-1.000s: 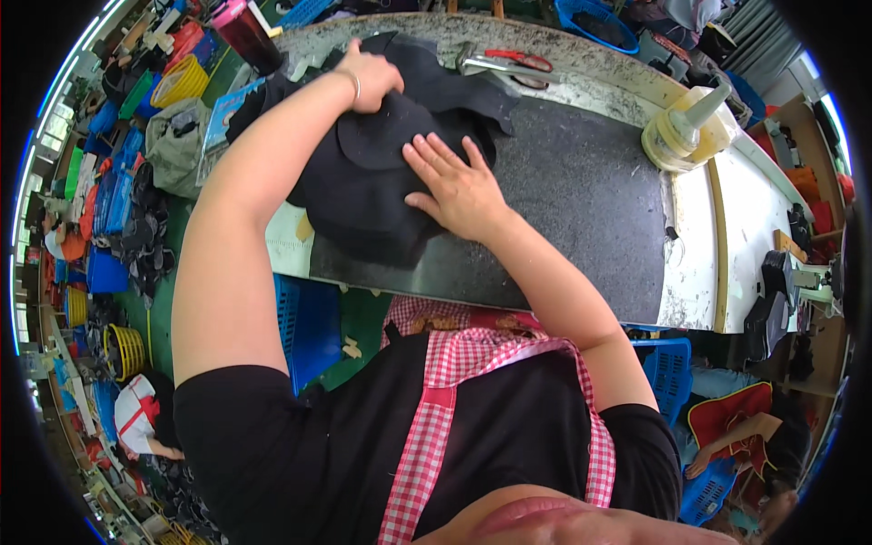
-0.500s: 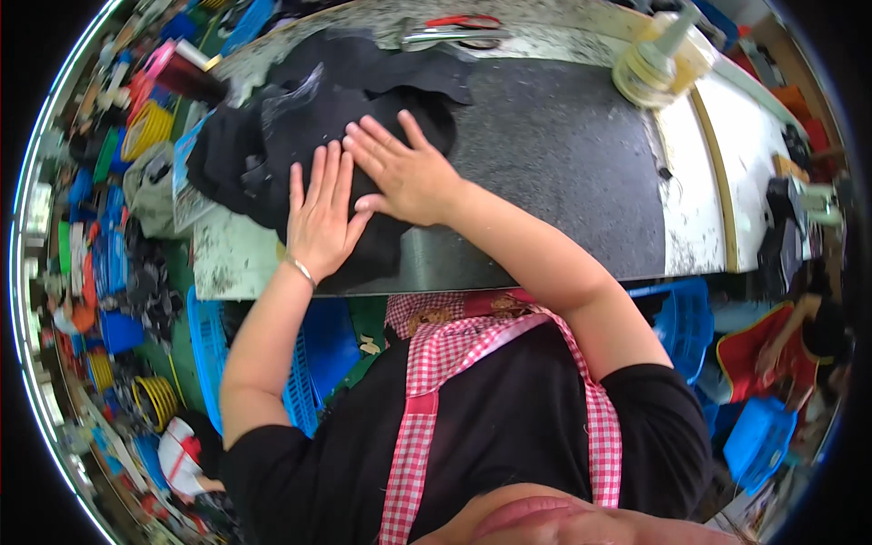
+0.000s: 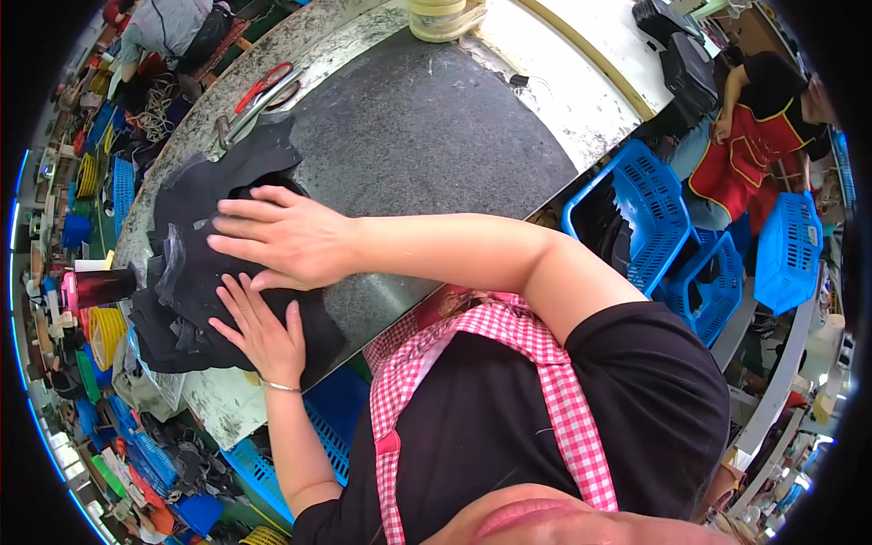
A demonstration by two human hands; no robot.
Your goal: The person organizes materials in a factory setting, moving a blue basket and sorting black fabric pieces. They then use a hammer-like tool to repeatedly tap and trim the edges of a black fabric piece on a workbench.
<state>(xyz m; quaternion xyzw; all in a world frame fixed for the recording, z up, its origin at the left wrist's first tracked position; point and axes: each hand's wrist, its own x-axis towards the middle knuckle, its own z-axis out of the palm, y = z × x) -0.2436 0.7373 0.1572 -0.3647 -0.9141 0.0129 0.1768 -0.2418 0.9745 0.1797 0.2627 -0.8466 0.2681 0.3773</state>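
Note:
A pile of black sheet pieces [image 3: 186, 318], thin and soft-looking, lies at the left of the worktable, partly on a dark grey mat [image 3: 409, 127]. My right hand [image 3: 295, 241] rests flat across the pile with its fingers stretched to the left. Just nearer to me, my left hand [image 3: 263, 336] also presses flat on the pieces, fingers spread. Neither hand grips anything. A crumpled, shiny dark strip [image 3: 171, 263] lies on the pile left of my fingers. The lower layers of the stack are hidden.
Beyond the pile lie red-handled scissors [image 3: 263, 86] beside a metal hammer-like tool [image 3: 234, 127]. A pale round container [image 3: 436, 23] stands at the mat's far edge, and a dark red bottle [image 3: 102, 288] at the left. Blue baskets [image 3: 649, 218] and a seated person in a red apron [image 3: 749, 150] are at right.
The view has turned, so the table now slants and the pile sits farther left and lower. Both hands stay flat on the black pieces.

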